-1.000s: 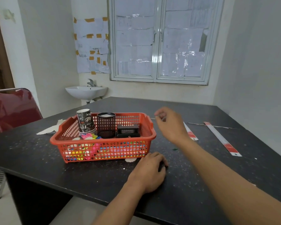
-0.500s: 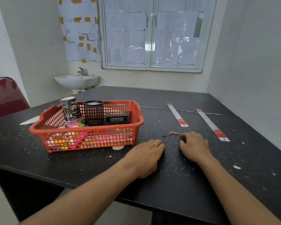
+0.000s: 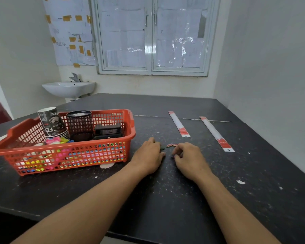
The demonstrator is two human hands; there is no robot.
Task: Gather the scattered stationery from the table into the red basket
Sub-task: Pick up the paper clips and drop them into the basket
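Note:
The red basket (image 3: 128, 127) stands on the left of the black table (image 3: 165, 199). It holds a stack of paper cups (image 3: 51, 122), a black mesh pen holder (image 3: 80, 123), a black box-like item (image 3: 107, 131) and colourful small pieces. A few coloured paper clips (image 3: 172, 145) lie between my hands, with a green clip (image 3: 163, 148) beside them. My left hand (image 3: 148, 159) lies flat on the table, its fingertips at the green clip. My right hand (image 3: 189, 160) has curled fingers that pinch a small dark clip at the table surface. Two white-and-red rulers (image 3: 179, 124) (image 3: 217, 134) lie farther right.
A white scrap (image 3: 106, 166) peeks out under the basket's near edge, and small white crumbs dot the table. A wall runs close along the right side. A washbasin (image 3: 69, 88) and a papered window are beyond the far edge.
My right hand came down from above the basket to the table by the clips and curled its fingers. My left hand slid forward to the green clip.

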